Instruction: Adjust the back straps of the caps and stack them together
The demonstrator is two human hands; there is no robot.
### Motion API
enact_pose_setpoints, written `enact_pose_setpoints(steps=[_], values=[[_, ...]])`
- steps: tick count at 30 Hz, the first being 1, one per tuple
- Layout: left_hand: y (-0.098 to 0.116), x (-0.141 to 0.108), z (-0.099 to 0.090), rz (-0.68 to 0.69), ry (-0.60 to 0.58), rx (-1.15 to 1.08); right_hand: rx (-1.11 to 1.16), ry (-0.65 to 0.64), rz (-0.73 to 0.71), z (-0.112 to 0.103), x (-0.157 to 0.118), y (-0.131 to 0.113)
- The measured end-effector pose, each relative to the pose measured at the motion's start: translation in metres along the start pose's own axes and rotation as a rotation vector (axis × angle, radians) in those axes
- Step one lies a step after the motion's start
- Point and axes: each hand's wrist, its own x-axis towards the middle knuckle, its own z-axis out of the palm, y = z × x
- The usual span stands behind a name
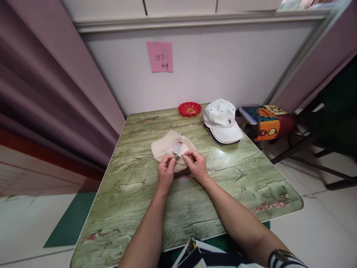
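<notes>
A beige cap [164, 144] lies on the green wood-patterned table, its inside facing up and its brim pointing to the back left. My left hand [166, 172] pinches a small strap or edge at the cap's near side. Close beside it on the right, my right hand [196, 165] pinches the cap's fabric between thumb and finger. The fingertips of both hands are a short gap apart, and the small part between them is too tiny to make out.
A white cap [222, 118] rests on a dark cap [212, 136] at the table's back right. Left of them sits a red scalloped dish [189, 109]. A pink note [160, 57] is on the wall. Beyond the right edge stands a stool with a patterned cover [269, 124].
</notes>
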Motion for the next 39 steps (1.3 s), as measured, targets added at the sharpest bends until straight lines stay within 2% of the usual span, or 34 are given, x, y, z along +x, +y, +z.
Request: enact_pose_setpoints(steps=[15,24,32,39], values=[[-0.0013,-0.0001,-0.0002,-0.003,-0.01,-0.011,-0.075,0.027,-0.07,-0.0015,0.0007,-0.0049],[-0.0016,0.0005,-0.0005,0.048,-0.007,0.033,-0.091,-0.017,-0.091,-0.0026,0.001,-0.0062],[-0.0044,0.001,0.0014,0.028,0.078,0.003,-0.146,-0.042,-0.155,-0.0047,0.0013,-0.0094],[-0.0043,-0.0003,0.0007,0.026,0.08,0.065,-0.191,-0.042,-0.195,-0.007,0.0028,-0.0092]])
